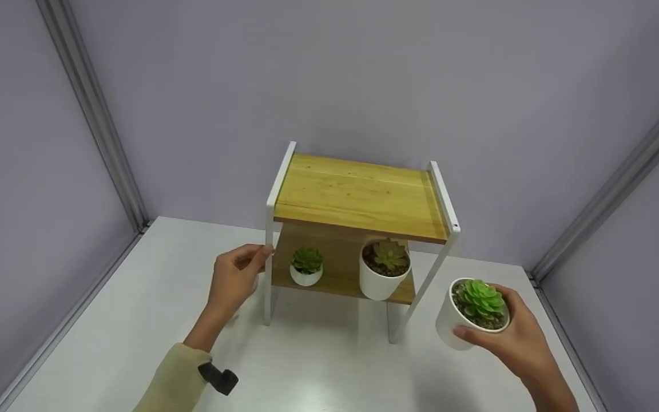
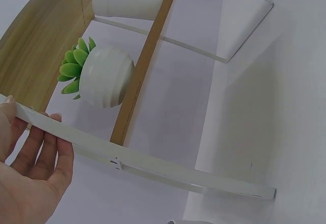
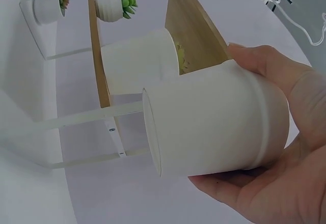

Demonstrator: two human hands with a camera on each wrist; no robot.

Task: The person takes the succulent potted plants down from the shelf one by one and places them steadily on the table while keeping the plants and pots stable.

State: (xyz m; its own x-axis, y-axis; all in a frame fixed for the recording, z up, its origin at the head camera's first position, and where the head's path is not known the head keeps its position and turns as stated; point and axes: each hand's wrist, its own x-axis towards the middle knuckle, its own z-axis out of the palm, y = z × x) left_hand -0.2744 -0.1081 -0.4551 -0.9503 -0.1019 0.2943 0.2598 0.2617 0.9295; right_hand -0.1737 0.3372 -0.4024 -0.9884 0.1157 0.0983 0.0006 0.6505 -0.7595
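My right hand (image 1: 527, 337) grips a white pot (image 3: 204, 122) with a bright green succulent (image 1: 481, 300), thumb and fingers around its sides. The pot is tilted, off the table, right of a two-tier wooden shelf (image 1: 358, 189) with white metal legs. My left hand (image 1: 237, 277) pinches the shelf's left front leg (image 2: 86, 137) between thumb and fingers. On the lower board stand a small white pot (image 1: 306, 278) with a green succulent, at left, and a larger white pot (image 1: 378, 283) with a brownish-green succulent, at right.
In the right wrist view another potted succulent (image 3: 47, 6) stands on the white table (image 1: 318, 366), beyond the shelf's left legs. Grey panel walls (image 1: 364, 74) enclose the table at back and sides. Cables (image 3: 300, 28) hang outside in the right wrist view.
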